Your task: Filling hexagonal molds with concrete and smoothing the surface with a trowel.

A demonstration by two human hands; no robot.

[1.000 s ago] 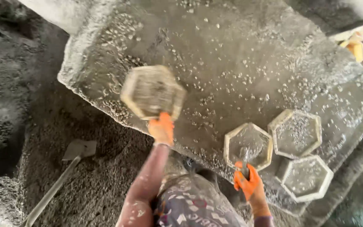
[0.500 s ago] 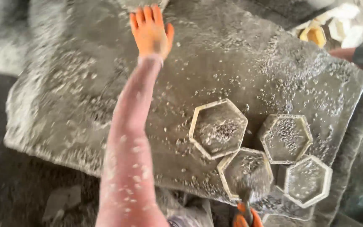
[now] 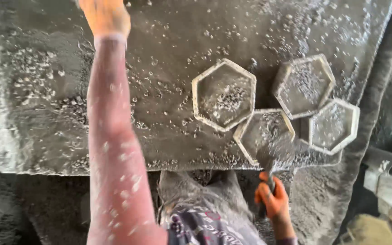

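With your orange-gloved right hand (image 3: 273, 199) clamped on the dark-handled trowel (image 3: 268, 181) over the nearest grey hexagonal mould (image 3: 264, 136) on the wet grey surface (image 3: 159, 68), spread evenly into every corner; your left hand (image 3: 105, 16) reaches far ahead, grip unclear.

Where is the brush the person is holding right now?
The brush is low and right of centre in the head view, gripped by the right hand, its bristles over the nearest hexagonal mould at the slab's front edge.

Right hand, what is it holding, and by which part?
The right hand has its grip on a tool's dark handle; its blurred end is over a hexagonal mould.
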